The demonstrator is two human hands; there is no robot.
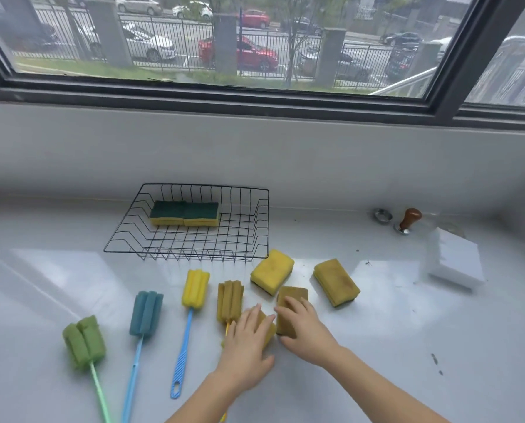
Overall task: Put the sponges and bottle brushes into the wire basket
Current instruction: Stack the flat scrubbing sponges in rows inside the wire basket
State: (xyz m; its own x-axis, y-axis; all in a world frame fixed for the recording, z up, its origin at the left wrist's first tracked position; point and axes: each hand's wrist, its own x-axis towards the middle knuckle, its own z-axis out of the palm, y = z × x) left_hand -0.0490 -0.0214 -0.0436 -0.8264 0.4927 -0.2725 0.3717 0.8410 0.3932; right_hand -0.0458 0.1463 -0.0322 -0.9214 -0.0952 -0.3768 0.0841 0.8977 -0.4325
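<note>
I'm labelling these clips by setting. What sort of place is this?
Probably a grey counter under a street-facing window, set out for a sorting task: a wire basket, sponges and bottle brushes laid out, and parked cars outside.

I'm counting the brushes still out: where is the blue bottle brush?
In the head view, the blue bottle brush lies on the counter's left side, between the green brush and the yellow brush.

- There is one view only, from a wide-angle camera on the person's head.
- It looks forward and down at the pale grey glossy counter (pixel 377 346), close to it.
- The far part shows the dark-framed window (pixel 224 90) with the street outside.
- Straight lines bend near the edges.
</note>
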